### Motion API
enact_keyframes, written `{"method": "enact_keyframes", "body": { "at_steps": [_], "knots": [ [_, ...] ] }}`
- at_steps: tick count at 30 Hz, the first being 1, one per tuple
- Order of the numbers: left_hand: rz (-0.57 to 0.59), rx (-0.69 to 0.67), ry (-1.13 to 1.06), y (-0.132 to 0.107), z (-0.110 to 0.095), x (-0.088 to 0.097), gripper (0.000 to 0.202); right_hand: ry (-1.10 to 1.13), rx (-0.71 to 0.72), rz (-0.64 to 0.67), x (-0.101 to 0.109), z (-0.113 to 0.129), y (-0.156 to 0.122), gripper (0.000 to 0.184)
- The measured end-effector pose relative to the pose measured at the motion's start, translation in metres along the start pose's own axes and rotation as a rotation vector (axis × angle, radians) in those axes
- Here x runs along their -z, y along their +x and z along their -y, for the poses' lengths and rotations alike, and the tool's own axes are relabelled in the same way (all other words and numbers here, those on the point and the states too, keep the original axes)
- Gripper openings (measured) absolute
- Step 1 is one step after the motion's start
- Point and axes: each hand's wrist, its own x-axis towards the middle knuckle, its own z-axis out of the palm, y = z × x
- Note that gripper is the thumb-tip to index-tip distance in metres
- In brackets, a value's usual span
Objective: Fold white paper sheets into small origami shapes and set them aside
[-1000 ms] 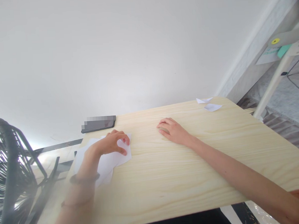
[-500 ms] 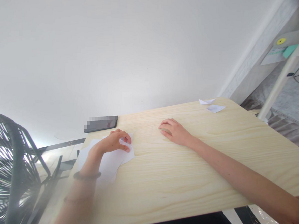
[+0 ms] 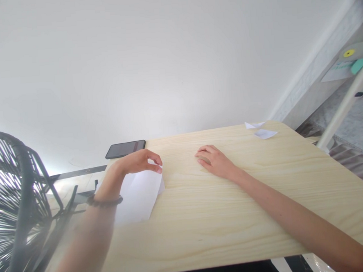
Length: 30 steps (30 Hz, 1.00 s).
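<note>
My left hand [image 3: 140, 162] pinches the far corner of a white paper sheet [image 3: 139, 198] and holds that corner lifted off the light wooden table [image 3: 235, 214]. The rest of the sheet slopes down onto more white paper at the table's left edge. My right hand [image 3: 215, 160] rests palm down on the table's middle, fingers loosely curled with nothing in them. A dark bead bracelet sits on my left wrist.
A black phone [image 3: 125, 149] lies at the table's far left edge. Two small folded white paper pieces [image 3: 261, 130] lie at the far right corner. A black wire chair [image 3: 16, 203] stands left of the table. A white stand leg [image 3: 342, 109] rises at right.
My left hand went from pressing on the paper to pinching its corner and raising it off the table. My right hand stayed in place. The view shifted slightly.
</note>
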Motion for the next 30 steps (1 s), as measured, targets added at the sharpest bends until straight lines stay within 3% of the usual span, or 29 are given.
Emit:
{"method": "enact_keyframes", "body": {
  "at_steps": [5,9,12,17,20,23,26,30],
  "knots": [
    [-0.081,-0.077,-0.081,0.022,-0.028,-0.004,0.019,0.045,0.003,-0.006,0.004,0.003,-0.002,0.022],
    [-0.161,-0.227,-0.091,0.048,-0.040,-0.018,0.021,0.206,-0.023,0.031,0.013,0.017,-0.008,0.023],
    [-0.329,-0.301,-0.096,0.065,-0.049,-0.034,0.023,0.343,-0.092,0.104,0.016,0.027,-0.011,0.023],
    [-0.540,-0.285,-0.029,0.075,-0.061,-0.053,0.024,0.457,-0.294,0.120,0.010,0.024,-0.012,0.033],
    [-0.690,-0.098,-0.060,0.072,-0.055,-0.059,0.033,0.530,-0.347,0.051,0.010,0.012,-0.011,0.032],
    [-0.792,-0.011,-0.229,0.068,-0.042,-0.065,0.041,0.610,-0.402,-0.009,0.014,0.001,-0.010,0.029],
    [-0.709,-0.042,-0.592,0.065,-0.032,-0.074,0.058,0.770,-0.455,-0.001,0.017,-0.003,-0.012,0.028],
    [-0.455,-0.109,-0.766,0.061,-0.029,-0.083,0.040,0.927,-0.496,0.094,0.019,0.001,-0.013,0.028]
  ]
}}
